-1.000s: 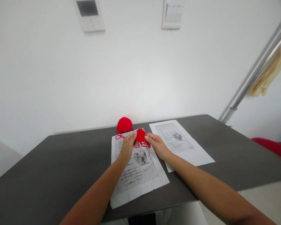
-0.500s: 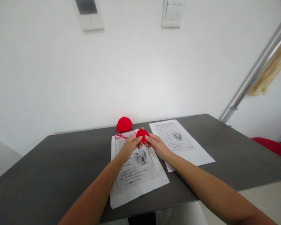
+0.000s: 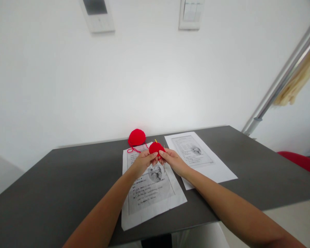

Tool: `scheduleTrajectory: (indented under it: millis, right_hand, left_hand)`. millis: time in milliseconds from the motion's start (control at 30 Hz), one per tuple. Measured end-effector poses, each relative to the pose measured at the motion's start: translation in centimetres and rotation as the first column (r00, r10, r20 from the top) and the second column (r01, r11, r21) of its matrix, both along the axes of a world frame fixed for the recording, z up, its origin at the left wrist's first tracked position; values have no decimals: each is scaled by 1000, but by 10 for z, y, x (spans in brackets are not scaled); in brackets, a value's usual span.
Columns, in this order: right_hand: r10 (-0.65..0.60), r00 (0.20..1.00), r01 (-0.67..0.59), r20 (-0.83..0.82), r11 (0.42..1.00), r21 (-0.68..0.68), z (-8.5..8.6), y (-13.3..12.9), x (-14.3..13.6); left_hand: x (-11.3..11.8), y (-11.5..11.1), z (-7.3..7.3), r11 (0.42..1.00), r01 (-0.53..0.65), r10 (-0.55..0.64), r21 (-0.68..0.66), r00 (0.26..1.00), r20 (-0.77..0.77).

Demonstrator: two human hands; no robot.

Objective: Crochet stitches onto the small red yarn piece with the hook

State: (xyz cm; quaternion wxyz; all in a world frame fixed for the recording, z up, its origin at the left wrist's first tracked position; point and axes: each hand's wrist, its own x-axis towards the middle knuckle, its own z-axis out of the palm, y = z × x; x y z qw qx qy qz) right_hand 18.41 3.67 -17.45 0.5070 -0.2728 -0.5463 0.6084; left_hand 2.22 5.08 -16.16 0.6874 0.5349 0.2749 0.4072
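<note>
Both hands hold a small rounded red yarn piece (image 3: 156, 147), with my left hand (image 3: 145, 159) pinching its lower left edge and my right hand (image 3: 172, 160) its lower right. The two thumbs nearly meet on its front. A short yellow tip (image 3: 156, 141) sticks up behind its top edge. Something thin, perhaps a hook or needle, shows at my right fingers, too small to make out. Behind to the left, a ball of red yarn (image 3: 137, 137) rests on the table near the wall, a loose loop of yarn (image 3: 133, 150) trailing from it.
A printed sheet (image 3: 155, 210) lies on the dark table (image 3: 80, 186) beneath my hands, with another printed sheet (image 3: 214, 170) to its right. A white wall (image 3: 155, 75) rises behind. A metal pole (image 3: 270, 100) and a red chair edge (image 3: 301, 161) are at right.
The red yarn piece has shifted slightly left and tilted between my fingers. My right thumb has slid a little along it. The yarn ball and sheets have stayed put.
</note>
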Motion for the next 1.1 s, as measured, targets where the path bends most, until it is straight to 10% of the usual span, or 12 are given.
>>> scheduleTrajectory:
  millis: [633, 1100]
  right_hand:
    - [-29, 992, 12, -125, 991, -135, -3, 0, -5]
    - [-172, 981, 172, 85, 985, 4, -3, -4, -4]
  left_hand:
    - [4, -4, -1, 997, 75, -75, 13, 997, -2]
    - [9, -5, -6, 991, -22, 53, 130, 971, -235]
